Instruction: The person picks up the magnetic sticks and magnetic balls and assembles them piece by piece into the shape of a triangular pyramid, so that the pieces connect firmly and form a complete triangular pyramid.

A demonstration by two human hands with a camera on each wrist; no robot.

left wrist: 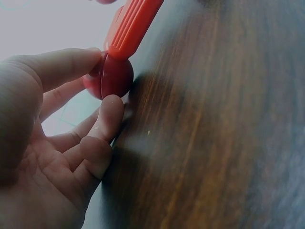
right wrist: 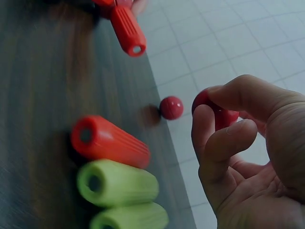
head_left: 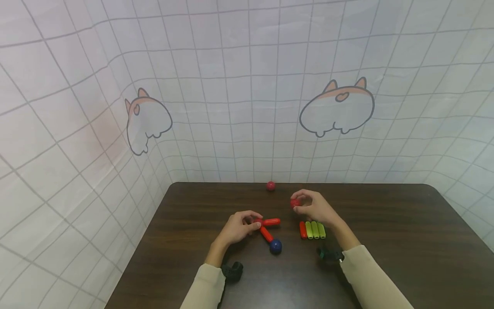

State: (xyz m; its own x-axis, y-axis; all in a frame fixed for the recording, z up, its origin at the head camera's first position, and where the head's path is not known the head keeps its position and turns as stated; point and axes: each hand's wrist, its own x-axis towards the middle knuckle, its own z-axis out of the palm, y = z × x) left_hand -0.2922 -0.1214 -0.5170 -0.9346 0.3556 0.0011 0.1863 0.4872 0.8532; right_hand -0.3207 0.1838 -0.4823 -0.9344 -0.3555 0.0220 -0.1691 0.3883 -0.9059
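Observation:
My left hand (head_left: 240, 227) pinches a dark red ball (left wrist: 114, 78) between thumb and fingers, low over the table. Two red rods (head_left: 272, 222) stick out from that ball in a V. At the end of the nearer rod sits a blue ball (head_left: 275, 246). My right hand (head_left: 316, 208) holds another red ball (head_left: 295, 203) in its fingertips, raised above the table. Below it, a loose red rod (right wrist: 112, 140) lies beside several light green rods (head_left: 315, 230) in a row.
A third red ball (head_left: 271, 186) rests at the table's far edge. Behind the dark wooden table (head_left: 405, 240) hangs a white gridded cloth (head_left: 239, 107), which also covers the left side. A dark band (head_left: 233, 272) is at my left wrist.

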